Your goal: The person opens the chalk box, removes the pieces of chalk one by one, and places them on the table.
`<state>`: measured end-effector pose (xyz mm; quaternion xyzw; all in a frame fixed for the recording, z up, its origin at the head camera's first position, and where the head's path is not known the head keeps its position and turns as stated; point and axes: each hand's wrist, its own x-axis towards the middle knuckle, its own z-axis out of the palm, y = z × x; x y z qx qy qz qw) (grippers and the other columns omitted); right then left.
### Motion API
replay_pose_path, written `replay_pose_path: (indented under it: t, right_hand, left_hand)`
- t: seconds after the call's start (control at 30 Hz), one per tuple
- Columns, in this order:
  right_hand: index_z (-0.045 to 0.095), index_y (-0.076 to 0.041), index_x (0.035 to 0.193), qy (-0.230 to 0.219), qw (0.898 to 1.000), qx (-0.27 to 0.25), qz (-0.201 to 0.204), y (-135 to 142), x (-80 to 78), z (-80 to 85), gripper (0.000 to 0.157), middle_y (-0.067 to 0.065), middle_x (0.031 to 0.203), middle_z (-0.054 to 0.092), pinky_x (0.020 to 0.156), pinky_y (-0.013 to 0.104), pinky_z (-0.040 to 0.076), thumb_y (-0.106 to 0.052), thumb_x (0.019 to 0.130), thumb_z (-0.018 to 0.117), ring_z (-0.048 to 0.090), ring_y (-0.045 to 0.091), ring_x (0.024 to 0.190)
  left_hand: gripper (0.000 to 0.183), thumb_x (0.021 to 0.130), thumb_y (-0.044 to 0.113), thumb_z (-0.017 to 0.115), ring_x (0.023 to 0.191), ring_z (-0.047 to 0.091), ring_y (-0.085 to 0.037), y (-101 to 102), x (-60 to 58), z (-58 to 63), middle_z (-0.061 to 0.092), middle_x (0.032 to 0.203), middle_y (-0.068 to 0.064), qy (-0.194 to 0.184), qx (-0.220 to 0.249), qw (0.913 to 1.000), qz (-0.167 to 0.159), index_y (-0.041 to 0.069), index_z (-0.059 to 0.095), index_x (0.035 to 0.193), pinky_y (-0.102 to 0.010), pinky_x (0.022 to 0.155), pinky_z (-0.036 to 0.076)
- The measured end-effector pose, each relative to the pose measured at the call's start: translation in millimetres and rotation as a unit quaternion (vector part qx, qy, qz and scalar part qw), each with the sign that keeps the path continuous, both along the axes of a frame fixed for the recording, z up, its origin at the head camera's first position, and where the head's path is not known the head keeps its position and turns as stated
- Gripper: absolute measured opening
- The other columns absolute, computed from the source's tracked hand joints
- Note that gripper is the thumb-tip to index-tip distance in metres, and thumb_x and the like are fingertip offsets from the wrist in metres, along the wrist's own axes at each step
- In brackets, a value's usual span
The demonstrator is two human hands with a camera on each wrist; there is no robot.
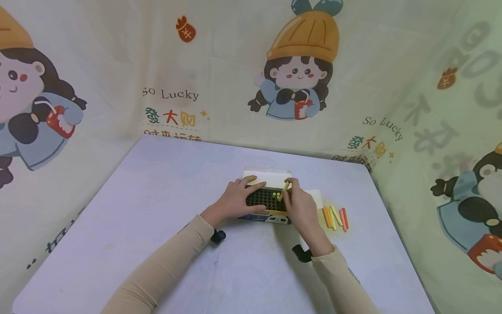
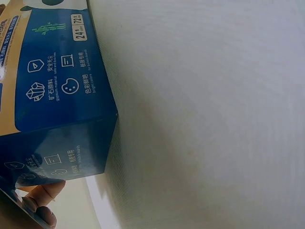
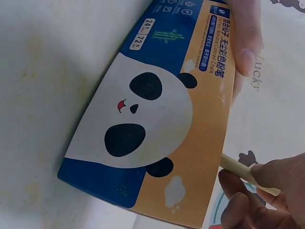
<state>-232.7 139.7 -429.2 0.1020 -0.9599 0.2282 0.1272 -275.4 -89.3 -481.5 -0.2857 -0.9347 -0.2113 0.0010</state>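
Surrounding cloth [image 1: 227, 65]: rises behind and beside the table, probably hung to screen off the work area.
Table [image 1: 137, 209]: carries everything, its flat top giving the box a level base.
Box [image 3: 143, 105]: lies towards the far half of the table, panda side to the person and holes upward, which seems to suit reaching in from above.
Left hand [image 1: 237, 200]: spread over the box's left part, fingers apart, thumb along the near edge and fingertips towards the far one; likely a brace against sliding.
Right hand [image 1: 303, 207]: clamped on one stick between thumb and fingers, above the box's right end.
Flap [image 1: 270, 176]: folded back beyond the box, leaving the top uncovered.
Grid [image 1: 256, 198]: dark rows of holes inside the box, apparently made to keep sticks upright and separate.
Loose chalk [image 1: 327, 217]: orange, yellow and pinkish-red sticks lying right of the box, handy for the right hand.
Held chalk [image 3: 238, 168]: pale yellow, tilted, lower end at the grid; whether it enters a hole I cannot tell.
Seated chalk [image 1: 273, 195]: yellow-green tips showing in the grid, just beside the held stick.
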Motion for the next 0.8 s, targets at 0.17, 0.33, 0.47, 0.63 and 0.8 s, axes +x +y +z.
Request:
replay_pose_path:
  t: [0.17,0.33,0.47,0.63,0.8]
  right_hand:
    - [0.049,-0.004,0.140,0.021,1.000,0.001,-0.006,2.1,-1.6,-0.5,0.039,0.013,0.093,0.077,0.048,0.031,0.047,-0.017,0.106,0.061,0.059,0.015,0.052]
    - [0.049,-0.003,0.141,0.033,0.999,-0.002,-0.011,3.4,-3.1,-0.4,0.039,0.015,0.095,0.077,0.047,0.032,0.046,-0.017,0.106,0.060,0.058,0.015,0.051]
    - [0.050,-0.001,0.142,0.035,0.999,-0.003,-0.013,4.4,-4.0,0.9,0.040,0.017,0.096,0.077,0.044,0.031,0.041,-0.018,0.107,0.059,0.051,0.013,0.045]
    - [0.048,-0.001,0.144,0.032,0.999,0.001,-0.019,6.6,-5.4,1.5,0.042,0.016,0.095,0.076,0.042,0.029,0.037,-0.019,0.108,0.056,0.045,0.011,0.042]
    - [0.049,-0.001,0.146,0.047,0.999,0.006,-0.026,9.2,-6.6,2.4,0.042,0.013,0.089,0.074,0.041,0.029,0.035,-0.019,0.108,0.055,0.042,0.011,0.041]
  left_hand:
    - [0.084,0.092,0.078,0.055,0.139,0.044,-0.036,0.2,-0.6,-0.5,0.028,0.168,-0.007,0.001,-0.003,1.0000,-0.002,0.040,0.032,0.163,-0.057,0.104,0.038]
    - [0.085,0.091,0.080,0.053,0.139,0.044,-0.035,0.3,-1.4,-2.2,0.027,0.169,-0.007,0.000,-0.007,1.0000,0.000,0.041,0.030,0.163,-0.056,0.104,0.038]
    - [0.086,0.091,0.083,0.050,0.140,0.044,-0.035,0.4,-1.7,-3.1,0.027,0.169,-0.006,-0.001,-0.003,1.0000,-0.002,0.042,0.030,0.163,-0.057,0.104,0.038]
    - [0.086,0.090,0.084,0.048,0.141,0.043,-0.035,0.4,-1.9,-3.3,0.026,0.169,-0.005,-0.008,-0.006,0.9999,-0.003,0.042,0.029,0.163,-0.056,0.105,0.037]
    - [0.085,0.091,0.080,0.053,0.141,0.043,-0.035,-0.6,-1.6,-1.2,0.026,0.169,-0.006,-0.008,-0.006,0.9999,-0.001,0.042,0.030,0.163,-0.056,0.106,0.037]
